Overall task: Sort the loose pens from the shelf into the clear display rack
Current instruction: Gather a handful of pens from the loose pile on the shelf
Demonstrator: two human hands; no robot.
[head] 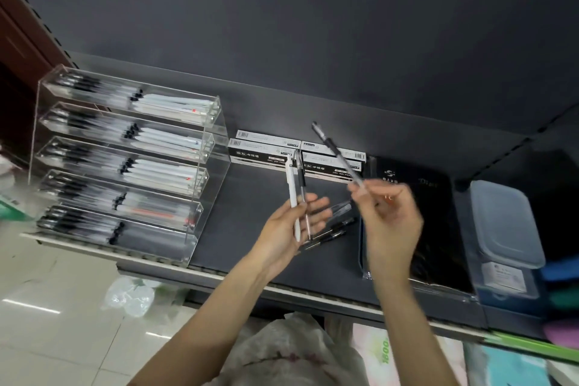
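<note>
A: Left hand (293,222) grips a white pen (292,197) and a clear pen (303,197); right hand (388,213) pinches a black-capped pen (336,152) (tilted).

B: Loose pens (333,229) on shelf (257,197) beneath. Display rack (125,153) left, tiers stocked.
</note>
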